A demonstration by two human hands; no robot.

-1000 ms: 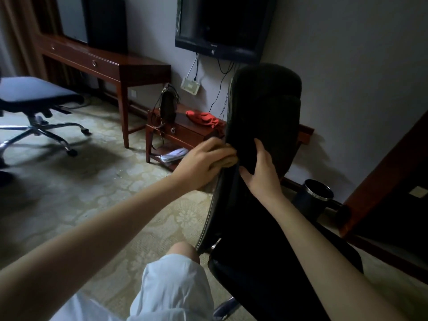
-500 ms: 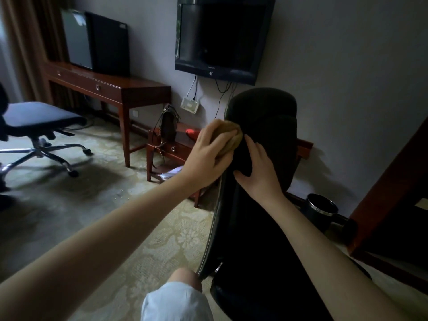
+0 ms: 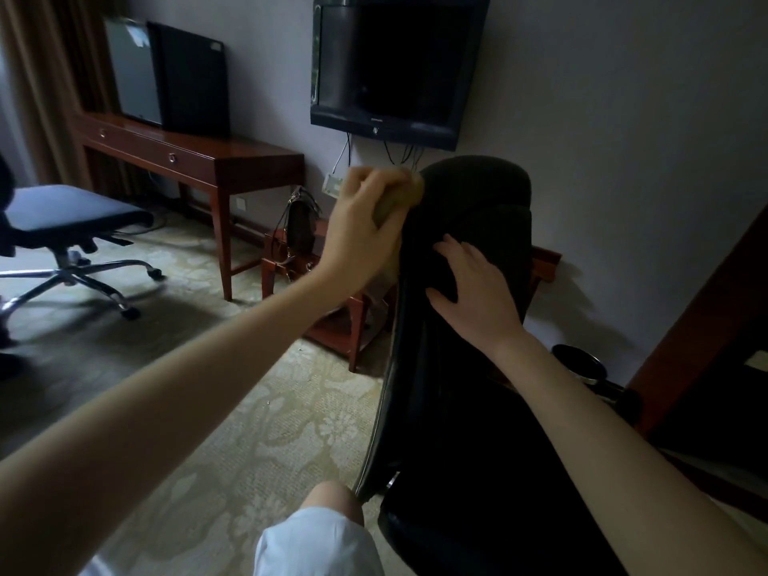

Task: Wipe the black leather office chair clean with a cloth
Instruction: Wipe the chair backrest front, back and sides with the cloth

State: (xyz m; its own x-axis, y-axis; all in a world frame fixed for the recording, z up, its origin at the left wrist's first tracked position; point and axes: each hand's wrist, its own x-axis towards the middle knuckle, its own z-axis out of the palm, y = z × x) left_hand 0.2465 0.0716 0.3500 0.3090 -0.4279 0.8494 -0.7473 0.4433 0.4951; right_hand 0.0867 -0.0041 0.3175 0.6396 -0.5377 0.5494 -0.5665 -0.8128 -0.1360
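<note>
Black leather chair (image 3: 457, 430) is mid-wipe here. The left grip (image 3: 365, 230) is curled round a tan cloth (image 3: 401, 197), pressing it on the top left corner of the backrest. The right grip (image 3: 473, 293) holds nothing, with its fingers spread flat on the backrest front, steadying it I think. My guess for the next move is sweeping the cloth across the top edge with firm pressure while that flat hand braces the chair.

Nothing legible anywhere. Small pale brand mark (image 3: 376, 118) on the lower bezel of the black wall-mounted flat television (image 3: 395, 64), too tiny to read; white sticker (image 3: 139, 35) on the grey upright panel (image 3: 133, 81), blurred.
</note>
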